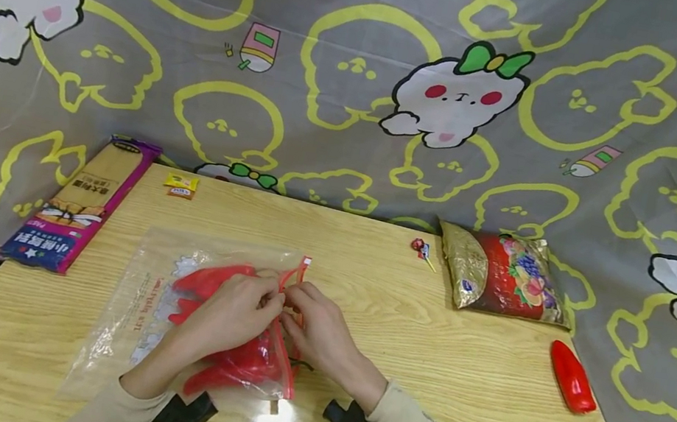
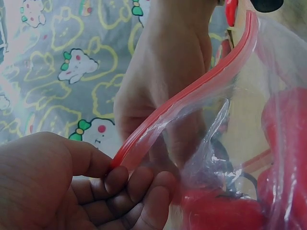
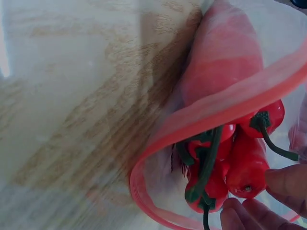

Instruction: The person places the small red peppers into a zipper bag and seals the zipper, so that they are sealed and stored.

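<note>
A clear zip bag (image 1: 114,323) with a red zip edge lies on the table, its mouth spread toward the right. Several red chili peppers (image 3: 247,165) with dark green stems are inside it, some seen through the plastic. My left hand (image 1: 234,309) pinches the red zip edge (image 2: 184,98) between thumb and fingers. On the other side of the mouth, my right hand (image 1: 322,328) reaches in among the stem ends. Its thumb (image 3: 288,187) is right at one pepper's tip, with the fingers below it, loosely bent.
One red pepper (image 1: 573,377) lies alone at the table's right edge. A gold and red packet (image 1: 505,276) stands back right, with a lollipop (image 1: 419,245) beside it. Small wrapped candies (image 1: 181,185) and a long pasta packet (image 1: 79,209) are at the back left.
</note>
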`<state>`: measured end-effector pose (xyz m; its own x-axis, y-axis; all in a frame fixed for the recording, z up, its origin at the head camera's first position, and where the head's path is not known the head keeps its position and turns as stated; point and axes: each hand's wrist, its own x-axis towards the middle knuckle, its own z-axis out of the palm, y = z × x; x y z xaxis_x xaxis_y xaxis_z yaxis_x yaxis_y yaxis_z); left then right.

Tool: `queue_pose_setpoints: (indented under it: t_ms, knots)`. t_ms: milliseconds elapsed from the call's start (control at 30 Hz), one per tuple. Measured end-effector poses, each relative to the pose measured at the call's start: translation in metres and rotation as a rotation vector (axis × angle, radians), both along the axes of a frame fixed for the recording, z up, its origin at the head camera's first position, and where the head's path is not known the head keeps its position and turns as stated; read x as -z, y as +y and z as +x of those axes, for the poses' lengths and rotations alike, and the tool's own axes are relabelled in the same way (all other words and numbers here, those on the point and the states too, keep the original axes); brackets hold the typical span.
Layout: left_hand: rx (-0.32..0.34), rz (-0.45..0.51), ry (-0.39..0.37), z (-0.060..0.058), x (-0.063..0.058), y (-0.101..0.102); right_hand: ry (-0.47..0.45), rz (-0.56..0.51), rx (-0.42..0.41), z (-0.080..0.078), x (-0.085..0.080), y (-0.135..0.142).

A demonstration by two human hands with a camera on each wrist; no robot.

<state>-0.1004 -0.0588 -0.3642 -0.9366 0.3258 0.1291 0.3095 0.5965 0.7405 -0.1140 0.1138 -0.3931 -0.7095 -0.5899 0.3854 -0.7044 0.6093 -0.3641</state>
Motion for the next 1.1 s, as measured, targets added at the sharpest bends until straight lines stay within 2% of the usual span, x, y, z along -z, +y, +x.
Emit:
queue_pose_setpoints:
  t_ms: [133, 267, 367, 467, 633, 867, 967, 1100]
  knots:
    - [0.0, -0.002, 0.001, 0.0, -0.001, 0.0, 0.002, 0.011, -0.005, 0.001, 0.0, 0.002]
    - [-0.002, -0.002, 0.001, 0.0, 0.0, 0.0, 0.003, 0.002, 0.024, 0.004, -0.003, 0.011]
    - [0.0, 0.004, 0.005, 0.0, 0.0, 0.001, 0.044, -0.006, 0.065, 0.006, -0.006, 0.029]
    - [-0.001, 0.008, 0.019, 0.0, 0.0, 0.001, 0.124, -0.007, 0.133, 0.003, -0.009, 0.058]
    - [-0.006, 0.01, 0.02, 0.001, 0.001, 0.001, 0.217, 0.019, 0.341, -0.006, -0.008, 0.132]
    - [-0.011, 0.003, 0.001, 0.0, 0.004, 0.001, 0.231, 0.12, 0.719, -0.009, -0.001, 0.254]
    - [-0.008, 0.006, -0.006, 0.0, 0.004, 0.001, 0.186, 0.191, 0.87, -0.003, -0.002, 0.301]
    - [-0.008, 0.007, -0.012, 0.0, 0.004, 0.002, 0.027, 0.281, 1.04, 0.008, -0.004, 0.345]
